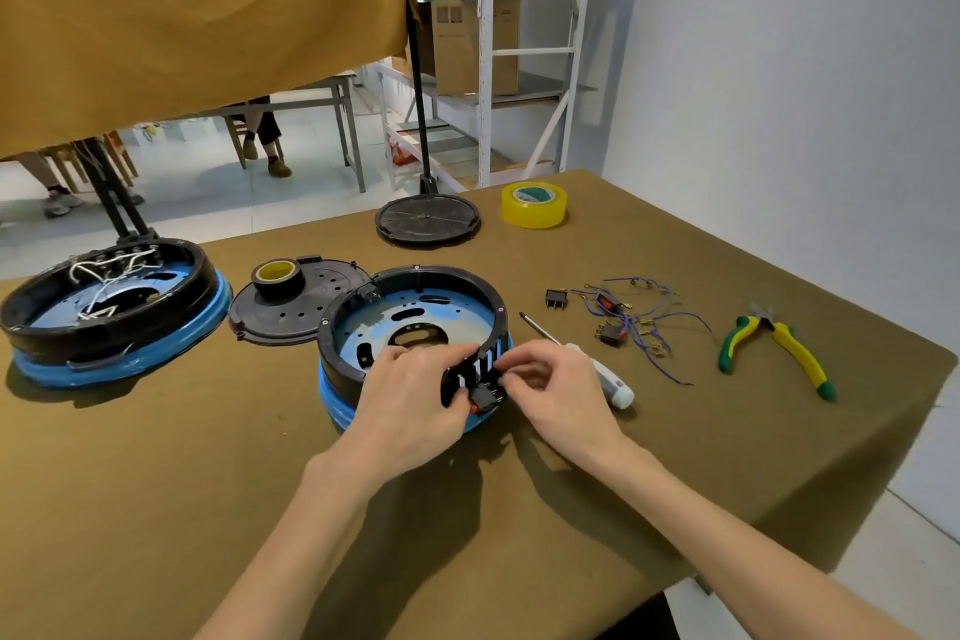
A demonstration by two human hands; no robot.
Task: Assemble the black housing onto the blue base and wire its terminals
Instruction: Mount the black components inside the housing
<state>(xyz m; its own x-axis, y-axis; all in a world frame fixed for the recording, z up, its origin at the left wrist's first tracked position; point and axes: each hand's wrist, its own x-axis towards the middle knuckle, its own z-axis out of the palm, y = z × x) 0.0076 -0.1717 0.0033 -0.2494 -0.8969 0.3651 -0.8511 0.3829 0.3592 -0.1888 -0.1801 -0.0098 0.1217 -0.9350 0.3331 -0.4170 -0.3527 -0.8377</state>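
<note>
2 hands work at the near rim of the black housing [415,276] seated on its blue base [332,400]: left hand [410,400] and right hand [545,385] both pinch 1 small black switch [483,398]. Right of the housing lie 1 screwdriver [592,364] and 1 pair of pliers [779,348]; no writing is readable.

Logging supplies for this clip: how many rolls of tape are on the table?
2. A yellow tape roll lies at the table's far edge; a black tape roll with a yellow core sits on the flat black cover left of the housing being assembled. None seem hidden.

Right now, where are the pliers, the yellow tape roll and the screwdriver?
pliers [789,343]: head view, on a yellow-green handle.
yellow tape roll [533,211]: head view, on its outer side.
screwdriver [605,374]: head view, on its white handle.
</note>
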